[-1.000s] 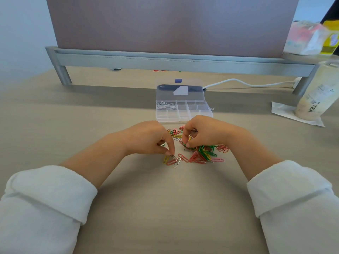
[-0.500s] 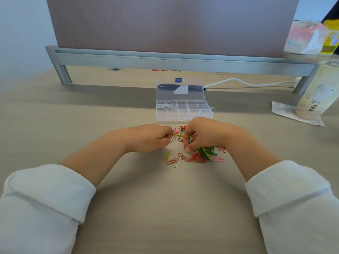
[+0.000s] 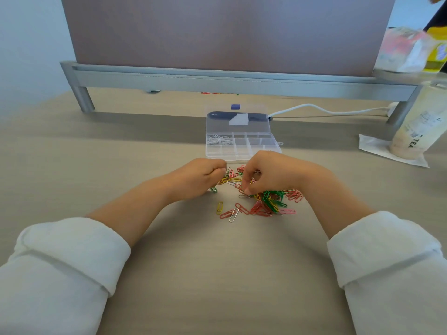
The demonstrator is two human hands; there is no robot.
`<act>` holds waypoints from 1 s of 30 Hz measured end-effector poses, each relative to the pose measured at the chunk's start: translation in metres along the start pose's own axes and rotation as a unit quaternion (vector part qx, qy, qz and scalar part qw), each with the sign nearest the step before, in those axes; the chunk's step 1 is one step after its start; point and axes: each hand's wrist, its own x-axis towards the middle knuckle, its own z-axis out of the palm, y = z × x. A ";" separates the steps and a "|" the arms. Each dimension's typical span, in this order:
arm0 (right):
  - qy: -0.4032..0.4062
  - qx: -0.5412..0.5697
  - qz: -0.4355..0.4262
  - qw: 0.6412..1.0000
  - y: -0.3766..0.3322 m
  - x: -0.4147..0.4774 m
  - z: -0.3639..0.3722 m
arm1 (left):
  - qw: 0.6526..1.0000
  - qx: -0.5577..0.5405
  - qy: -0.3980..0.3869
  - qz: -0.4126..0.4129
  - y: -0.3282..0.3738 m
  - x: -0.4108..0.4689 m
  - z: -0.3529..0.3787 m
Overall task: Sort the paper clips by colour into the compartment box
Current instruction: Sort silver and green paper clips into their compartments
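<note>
Wood-grain desk surface (image 3: pixel 193 274) is carrying the loose paper clips (image 3: pixel 268 201), which are lying in a mixed heap of red, green, yellow, pink and silver just in front of the compartment box (image 3: pixel 244 157). That clear box is standing with its lid (image 3: pixel 237 126) raised, and only the far-left compartment is showing contents: pale clips (image 3: pixel 219 139) whose exact colour is hard to make out. The left hand (image 3: pixel 200 177) is resting at the heap's far-left edge with fingers curled tight and thumb against forefinger; whether a clip is pinched there is hidden. The right hand (image 3: pixel 271 172) is arching over the heap's far side, fingers curled round a few clips showing inside the curl, with one fingertip pressing down on the heap. Compared with one second ago, the left hand is sitting farther from the person, having left the near-left stragglers where it was pinching; the right hand is keeping its place. Both forearms are emerging from rolled white sleeves (image 3: pixel 72 250). Behind the lid a dark flat item (image 3: pixel 217 115) is lying, partly masked, with a white cable (image 3: pixel 326 110) running right from it. At far right a cup (image 3: pixel 416 131) reading "TEA" is standing on a napkin (image 3: pixel 372 147), its top cut off. A grey metal riser (image 3: pixel 217 78) is spanning the background; blurred bags (image 3: pixel 406 49) are sitting on it.
</note>
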 end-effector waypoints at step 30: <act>-0.027 -0.039 0.004 0.999 0.001 0.002 0.004 | 0.998 -0.050 0.044 -0.017 -0.006 0.003 0.007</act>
